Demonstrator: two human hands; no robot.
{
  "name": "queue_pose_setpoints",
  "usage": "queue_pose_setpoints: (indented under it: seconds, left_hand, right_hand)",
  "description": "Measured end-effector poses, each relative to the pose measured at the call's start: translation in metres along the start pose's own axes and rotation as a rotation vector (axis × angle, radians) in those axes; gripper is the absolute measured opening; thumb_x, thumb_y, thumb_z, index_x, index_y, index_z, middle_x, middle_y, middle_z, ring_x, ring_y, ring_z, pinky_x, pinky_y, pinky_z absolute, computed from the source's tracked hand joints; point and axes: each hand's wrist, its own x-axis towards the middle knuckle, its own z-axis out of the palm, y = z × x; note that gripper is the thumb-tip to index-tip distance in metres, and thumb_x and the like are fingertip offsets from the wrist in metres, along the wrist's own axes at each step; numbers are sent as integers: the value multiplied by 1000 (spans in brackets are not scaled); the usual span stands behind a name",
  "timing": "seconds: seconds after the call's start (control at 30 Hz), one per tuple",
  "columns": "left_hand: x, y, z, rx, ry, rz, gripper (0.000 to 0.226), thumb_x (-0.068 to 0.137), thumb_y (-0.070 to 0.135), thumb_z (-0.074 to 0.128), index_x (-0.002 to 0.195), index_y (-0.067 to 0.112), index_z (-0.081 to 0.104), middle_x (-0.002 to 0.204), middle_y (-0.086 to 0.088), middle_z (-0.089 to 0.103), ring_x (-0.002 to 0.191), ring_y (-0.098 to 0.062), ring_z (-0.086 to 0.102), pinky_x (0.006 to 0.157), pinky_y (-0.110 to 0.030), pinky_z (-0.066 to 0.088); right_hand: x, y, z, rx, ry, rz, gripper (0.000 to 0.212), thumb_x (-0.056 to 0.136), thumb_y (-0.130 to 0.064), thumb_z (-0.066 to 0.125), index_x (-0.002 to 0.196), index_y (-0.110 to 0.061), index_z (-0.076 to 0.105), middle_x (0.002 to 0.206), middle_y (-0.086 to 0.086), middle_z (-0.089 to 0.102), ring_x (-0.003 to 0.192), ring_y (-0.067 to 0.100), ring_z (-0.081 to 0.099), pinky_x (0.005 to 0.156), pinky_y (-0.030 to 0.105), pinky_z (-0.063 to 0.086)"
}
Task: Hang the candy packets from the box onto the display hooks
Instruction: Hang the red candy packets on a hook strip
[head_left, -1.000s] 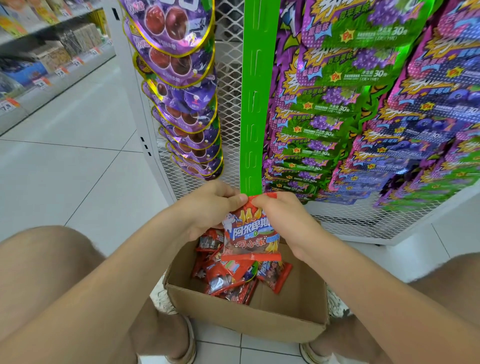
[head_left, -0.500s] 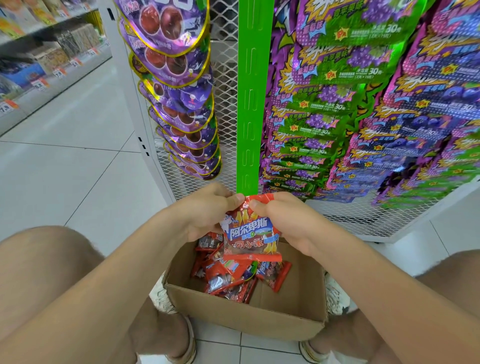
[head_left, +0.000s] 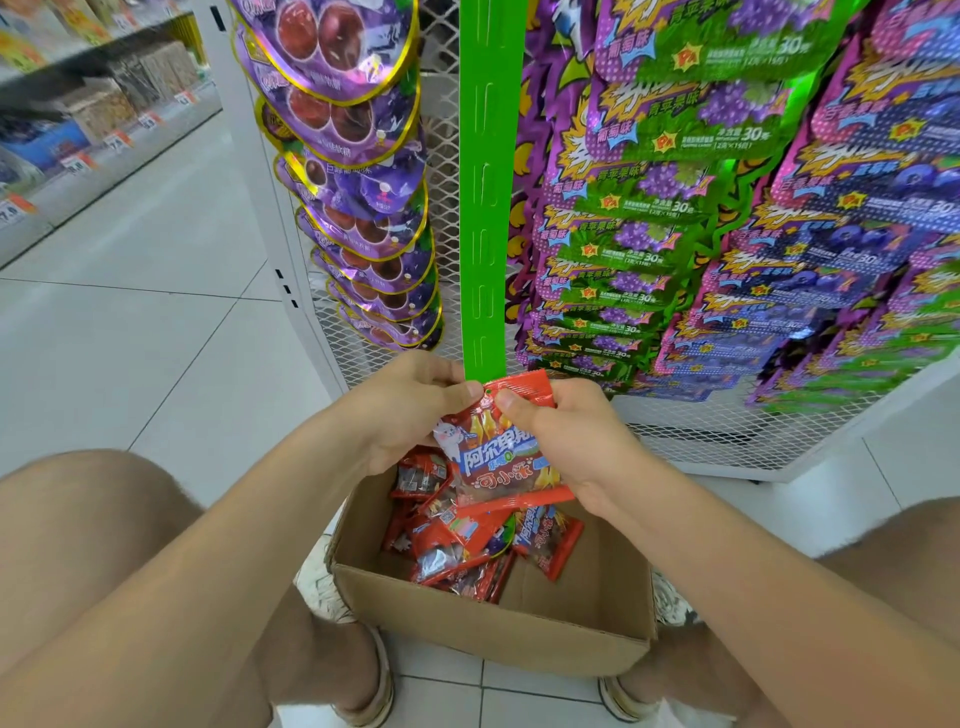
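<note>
Squatting over an open brown cardboard box (head_left: 493, 631) on the white tiled floor (head_left: 130, 322), the person holds 1 red foil candy packet (head_left: 498, 460) with blue lettering above it in both hands. The left hand (head_left: 410, 410) pinches the packet's top left corner, thumb pressed against curled fingers (head_left: 460, 389). The right hand (head_left: 576, 441) grips the top and right edge, its thumb flat on the front and the other fingers curled behind.

The packet's top edge sits right at the lower end of a bright green plastic hanging strip (head_left: 485, 208) with vertical slots, which hangs down the white wire-mesh display rack (head_left: 701, 441). I cannot tell whether packet and strip touch.

More red packets (head_left: 457, 545) lie heaped in the box's left and middle part, directly below the held one. Left of the strip hangs a column of round purple grape candy bags (head_left: 353, 171). To its right are rows of green-and-purple packets (head_left: 649, 218), then blue-and-purple packets (head_left: 857, 208). A stocked store shelf (head_left: 78, 130) with price tags runs along the far left. The box sits between the person's 2 bare knees and sandalled feet.
</note>
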Motion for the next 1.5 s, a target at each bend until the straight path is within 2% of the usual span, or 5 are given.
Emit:
queue_pose_setpoints:
  seconds: [0.27, 0.7, 1.07, 1.33, 1.5]
  left_hand:
    - [8, -11, -2, -39, 56, 55, 22, 100, 10, 74, 121, 6, 72, 118, -16, 78, 114, -33, 74, 100, -46, 60]
    - [37, -41, 2, 497, 131, 394, 52, 102, 57, 43, 128, 15, 58, 121, -14, 69, 113, -33, 64, 99, -62, 52]
    - [78, -130, 17, 278, 449, 117, 75, 88, 26, 85, 148, 16, 41, 133, -1, 59, 116, -11, 61, 105, -33, 50]
    - [93, -212, 33, 547, -75, -224, 13, 101, 10, 68, 114, 7, 70, 92, 3, 65, 82, -10, 62, 60, -5, 42]
    - [100, -216, 38, 646, -164, -210, 9, 104, 21, 64, 108, 17, 71, 93, 6, 65, 90, -15, 62, 79, -26, 45]
  right_hand:
    - [9, 8, -4, -62, -17, 136, 63, 77, -48, 88, 107, 4, 69, 117, 24, 74, 109, 39, 72, 99, 49, 57]
    - [41, 55, -15, -1012, -77, 97, 31, 97, -12, 64, 74, -15, 43, 77, 2, 51, 70, 18, 53, 49, 26, 33]
    - [105, 225, -11, -1084, -262, 352, 40, 94, -28, 69, 129, -12, 63, 130, 18, 65, 121, 38, 63, 98, 37, 53]
    - [138, 320, 7, -1058, -79, 363, 115, 85, -52, 79, 166, -22, 4, 167, 16, 25, 153, 39, 26, 124, 50, 26]
    - [134, 312, 4, -938, 89, 455, 92, 67, -33, 88, 144, -15, 41, 131, 12, 66, 135, 36, 53, 109, 47, 44]
